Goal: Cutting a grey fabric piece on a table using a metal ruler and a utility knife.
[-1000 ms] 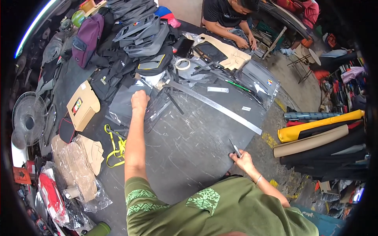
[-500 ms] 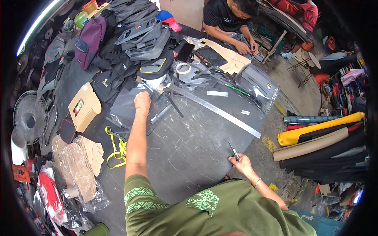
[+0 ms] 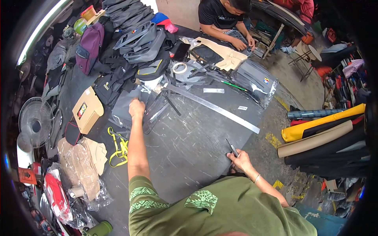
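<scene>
My left hand point(image 3: 137, 108) reaches out over the table with its fingers curled closed on a dark grey sheet point(image 3: 124, 104); the fingertips are partly hidden. Clear plastic and dark cut strips point(image 3: 156, 115) lie beside it. In my right hand point(image 3: 241, 160), low over the table's right edge, is a utility knife point(image 3: 233, 148), its blade out and pointing up and away from me. Between the two hands a long metal ruler point(image 3: 212, 109) lies slantwise across the dark tabletop point(image 3: 189, 145).
Backpacks point(image 3: 143, 43) pile up at the far left, near a roll of tape point(image 3: 179, 68) and a phone point(image 3: 182, 52). A cardboard box point(image 3: 87, 110) and a yellow strap point(image 3: 117, 147) lie left of my arm. Another person point(image 3: 224, 19) works across the table. Material rolls point(image 3: 321, 124) stand at right.
My left hand has drawn slightly toward me, still closed on the grey sheet. The whole view has shifted a little. My right hand keeps its hold on the knife.
</scene>
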`<control>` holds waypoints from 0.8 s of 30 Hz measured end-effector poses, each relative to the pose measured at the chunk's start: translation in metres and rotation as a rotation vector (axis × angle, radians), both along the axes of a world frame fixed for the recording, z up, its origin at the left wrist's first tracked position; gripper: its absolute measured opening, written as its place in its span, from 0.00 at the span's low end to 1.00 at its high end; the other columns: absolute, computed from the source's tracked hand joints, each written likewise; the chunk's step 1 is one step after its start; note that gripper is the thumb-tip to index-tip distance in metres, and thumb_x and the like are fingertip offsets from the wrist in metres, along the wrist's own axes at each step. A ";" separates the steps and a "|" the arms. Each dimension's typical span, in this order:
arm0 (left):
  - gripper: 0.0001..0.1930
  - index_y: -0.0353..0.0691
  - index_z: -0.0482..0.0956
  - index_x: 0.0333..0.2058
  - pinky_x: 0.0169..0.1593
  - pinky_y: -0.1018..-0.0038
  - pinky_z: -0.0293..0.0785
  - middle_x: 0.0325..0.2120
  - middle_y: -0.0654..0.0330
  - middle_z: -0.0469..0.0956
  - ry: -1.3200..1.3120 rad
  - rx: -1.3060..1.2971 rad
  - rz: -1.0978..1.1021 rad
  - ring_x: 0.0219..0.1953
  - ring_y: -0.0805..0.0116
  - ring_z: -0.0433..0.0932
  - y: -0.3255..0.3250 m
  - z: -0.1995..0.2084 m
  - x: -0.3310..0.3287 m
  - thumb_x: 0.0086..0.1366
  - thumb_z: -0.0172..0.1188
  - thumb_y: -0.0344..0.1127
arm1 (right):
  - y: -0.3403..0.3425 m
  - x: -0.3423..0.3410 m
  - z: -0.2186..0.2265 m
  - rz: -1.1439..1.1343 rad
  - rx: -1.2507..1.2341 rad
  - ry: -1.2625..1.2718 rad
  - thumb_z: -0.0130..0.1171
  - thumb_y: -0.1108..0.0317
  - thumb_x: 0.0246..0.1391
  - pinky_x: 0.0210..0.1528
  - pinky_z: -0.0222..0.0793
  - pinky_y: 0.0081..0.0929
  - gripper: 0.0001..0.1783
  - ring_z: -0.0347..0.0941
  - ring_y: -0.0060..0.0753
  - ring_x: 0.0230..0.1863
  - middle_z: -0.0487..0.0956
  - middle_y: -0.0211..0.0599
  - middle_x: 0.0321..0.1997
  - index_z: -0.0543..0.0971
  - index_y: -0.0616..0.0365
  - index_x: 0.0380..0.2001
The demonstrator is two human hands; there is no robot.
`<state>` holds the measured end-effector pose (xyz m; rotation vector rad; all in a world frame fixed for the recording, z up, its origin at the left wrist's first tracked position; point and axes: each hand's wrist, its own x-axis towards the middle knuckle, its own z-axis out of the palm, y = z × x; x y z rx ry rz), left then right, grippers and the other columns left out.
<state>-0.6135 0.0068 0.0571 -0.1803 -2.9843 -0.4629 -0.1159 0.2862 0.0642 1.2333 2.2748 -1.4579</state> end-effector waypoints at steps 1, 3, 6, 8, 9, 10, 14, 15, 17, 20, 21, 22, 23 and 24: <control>0.16 0.36 0.81 0.45 0.54 0.50 0.77 0.46 0.39 0.82 -0.035 0.085 0.012 0.49 0.39 0.81 -0.007 0.000 -0.003 0.66 0.56 0.41 | 0.001 0.000 0.005 0.003 -0.015 -0.031 0.69 0.50 0.56 0.30 0.71 0.31 0.20 0.74 0.25 0.22 0.77 0.31 0.18 0.79 0.57 0.29; 0.19 0.35 0.82 0.43 0.53 0.48 0.76 0.41 0.35 0.82 0.029 0.231 0.133 0.49 0.34 0.80 -0.022 0.002 -0.008 0.71 0.53 0.46 | 0.004 0.002 0.003 0.024 -0.021 0.001 0.69 0.50 0.56 0.31 0.71 0.32 0.20 0.75 0.26 0.23 0.77 0.31 0.18 0.79 0.57 0.29; 0.22 0.31 0.80 0.43 0.48 0.46 0.74 0.38 0.33 0.81 0.210 0.305 0.215 0.45 0.30 0.80 -0.059 0.017 -0.017 0.76 0.49 0.49 | 0.010 0.004 -0.005 0.080 -0.028 0.026 0.67 0.48 0.57 0.33 0.73 0.32 0.22 0.78 0.28 0.24 0.79 0.33 0.19 0.80 0.58 0.31; 0.22 0.29 0.79 0.41 0.49 0.48 0.74 0.39 0.33 0.81 0.339 0.430 0.266 0.45 0.32 0.79 -0.105 0.033 -0.016 0.76 0.50 0.48 | 0.014 0.000 -0.007 0.147 -0.080 0.069 0.68 0.52 0.59 0.30 0.71 0.28 0.19 0.77 0.23 0.23 0.77 0.30 0.18 0.78 0.58 0.30; 0.22 0.29 0.79 0.41 0.49 0.49 0.74 0.38 0.34 0.81 0.412 0.355 0.268 0.45 0.32 0.79 -0.102 0.048 -0.011 0.76 0.50 0.47 | 0.017 0.000 -0.002 0.141 -0.085 0.064 0.68 0.52 0.59 0.30 0.71 0.28 0.19 0.77 0.23 0.23 0.77 0.30 0.18 0.78 0.58 0.30; 0.21 0.30 0.79 0.41 0.47 0.50 0.74 0.37 0.35 0.81 0.439 0.357 0.288 0.43 0.32 0.80 -0.100 0.063 -0.004 0.76 0.49 0.46 | 0.020 -0.002 0.003 0.164 -0.092 0.054 0.66 0.50 0.60 0.30 0.72 0.28 0.20 0.78 0.24 0.24 0.77 0.30 0.18 0.79 0.58 0.32; 0.22 0.31 0.78 0.43 0.42 0.53 0.74 0.35 0.36 0.82 0.513 0.387 0.118 0.39 0.34 0.81 -0.080 0.134 0.063 0.77 0.49 0.49 | 0.041 0.000 0.002 0.255 -0.261 0.084 0.61 0.45 0.63 0.32 0.74 0.24 0.26 0.80 0.25 0.26 0.81 0.32 0.24 0.78 0.62 0.39; 0.24 0.31 0.78 0.43 0.40 0.56 0.74 0.33 0.37 0.82 0.449 0.395 0.149 0.37 0.37 0.81 -0.057 0.152 0.092 0.78 0.49 0.51 | 0.049 0.004 -0.021 0.232 -0.358 0.128 0.60 0.44 0.64 0.34 0.76 0.29 0.28 0.81 0.26 0.26 0.81 0.34 0.27 0.77 0.65 0.42; 0.21 0.31 0.80 0.49 0.44 0.62 0.77 0.39 0.38 0.83 0.405 0.358 0.077 0.40 0.54 0.86 -0.025 0.165 0.150 0.77 0.53 0.46 | 0.068 0.004 -0.021 0.311 -0.497 0.202 0.58 0.46 0.66 0.31 0.75 0.25 0.25 0.78 0.24 0.24 0.78 0.31 0.25 0.75 0.62 0.39; 0.16 0.33 0.79 0.56 0.65 0.64 0.71 0.54 0.45 0.80 0.405 0.450 -0.170 0.61 0.55 0.77 0.044 0.143 0.253 0.75 0.54 0.34 | 0.099 0.002 -0.007 0.329 -0.534 0.273 0.60 0.48 0.66 0.28 0.74 0.23 0.23 0.76 0.22 0.22 0.76 0.29 0.22 0.74 0.60 0.37; 0.15 0.34 0.80 0.55 0.66 0.64 0.69 0.55 0.46 0.80 0.405 0.485 -0.275 0.61 0.54 0.77 0.067 0.129 0.287 0.74 0.54 0.29 | 0.113 0.000 -0.005 0.360 -0.478 0.273 0.61 0.49 0.66 0.28 0.73 0.24 0.23 0.75 0.21 0.21 0.76 0.29 0.22 0.75 0.62 0.41; 0.15 0.35 0.81 0.54 0.67 0.63 0.69 0.54 0.46 0.80 0.348 0.479 -0.277 0.61 0.54 0.77 0.094 0.108 0.323 0.71 0.56 0.24 | 0.127 -0.003 0.007 0.344 -0.444 0.293 0.60 0.49 0.66 0.29 0.73 0.24 0.24 0.75 0.22 0.22 0.76 0.29 0.22 0.75 0.63 0.44; 0.15 0.36 0.81 0.54 0.67 0.63 0.69 0.54 0.48 0.81 0.298 0.407 -0.309 0.61 0.53 0.77 0.109 0.080 0.354 0.70 0.58 0.23 | 0.139 -0.004 0.018 0.336 -0.416 0.304 0.60 0.50 0.67 0.29 0.73 0.24 0.25 0.75 0.22 0.22 0.76 0.29 0.22 0.75 0.65 0.47; 0.15 0.37 0.81 0.54 0.67 0.61 0.69 0.54 0.48 0.80 0.181 0.464 -0.294 0.62 0.51 0.76 0.131 0.051 0.388 0.70 0.58 0.25 | 0.156 -0.005 0.017 0.336 -0.382 0.404 0.61 0.53 0.66 0.28 0.72 0.23 0.27 0.74 0.21 0.22 0.77 0.29 0.23 0.73 0.66 0.54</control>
